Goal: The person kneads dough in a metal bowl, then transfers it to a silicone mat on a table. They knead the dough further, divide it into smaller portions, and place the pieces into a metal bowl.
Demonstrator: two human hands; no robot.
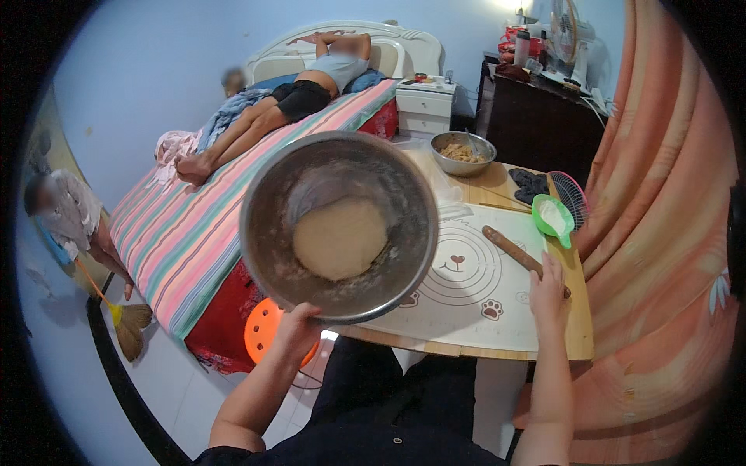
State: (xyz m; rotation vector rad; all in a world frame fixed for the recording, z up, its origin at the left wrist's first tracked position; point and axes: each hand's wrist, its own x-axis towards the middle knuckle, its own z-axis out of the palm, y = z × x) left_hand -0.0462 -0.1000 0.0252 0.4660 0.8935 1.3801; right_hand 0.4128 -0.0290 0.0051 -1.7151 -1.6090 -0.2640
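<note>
A large, round steel mixing bowl (268, 233) fills the centre of the frame, raised and tilted so that its open mouth faces the camera. Its grey inner wall is dull and streaked with whitish residue. Inside, at the bottom, sits a pale beige lump of dough (340, 238), smooth, rounded and in one piece. Right of centre, a slender brown rolling pin (509, 250) lies flat, slanting from upper left to lower right, partly covered near its lower end.
</note>
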